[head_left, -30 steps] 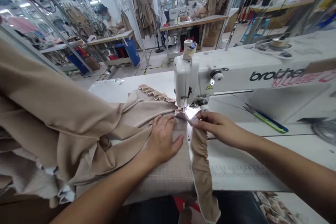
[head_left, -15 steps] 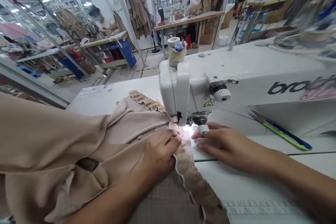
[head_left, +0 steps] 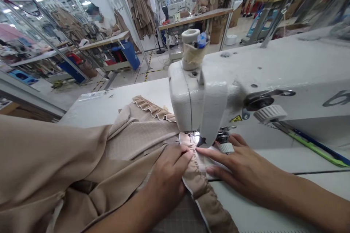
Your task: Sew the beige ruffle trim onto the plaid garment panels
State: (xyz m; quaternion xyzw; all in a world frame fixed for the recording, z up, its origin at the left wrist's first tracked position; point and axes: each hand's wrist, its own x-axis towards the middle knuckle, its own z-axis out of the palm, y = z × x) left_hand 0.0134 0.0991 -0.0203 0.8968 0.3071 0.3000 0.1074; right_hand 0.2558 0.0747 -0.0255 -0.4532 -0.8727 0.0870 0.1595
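Note:
A white Brother sewing machine head (head_left: 191, 98) stands over the work, hiding the needle. My left hand (head_left: 166, 178) presses a ruffled beige fabric strip (head_left: 198, 185) against a beige garment (head_left: 54, 167) just before the presser foot (head_left: 222, 138). My right hand (head_left: 240, 167) lies to the right of the foot, its fingers apart and its index fingertip touching the strip's gathered edge. Farther back, a finished ruffle (head_left: 153, 109) runs along the garment behind the machine head. The garment's bulk lies in folds to my left.
Green-and-blue handled scissors (head_left: 314, 145) lie on the white sewing table (head_left: 109, 103) right of the machine. A thread spool (head_left: 194, 47) sits on top of the machine head. Co-workers sit at tables beyond, among racks of hanging beige garments.
My view has moved closer to the machine. The strip now lies nearer the foot under my left hand, and my right hand no longer pinches the fabric as it did a second ago.

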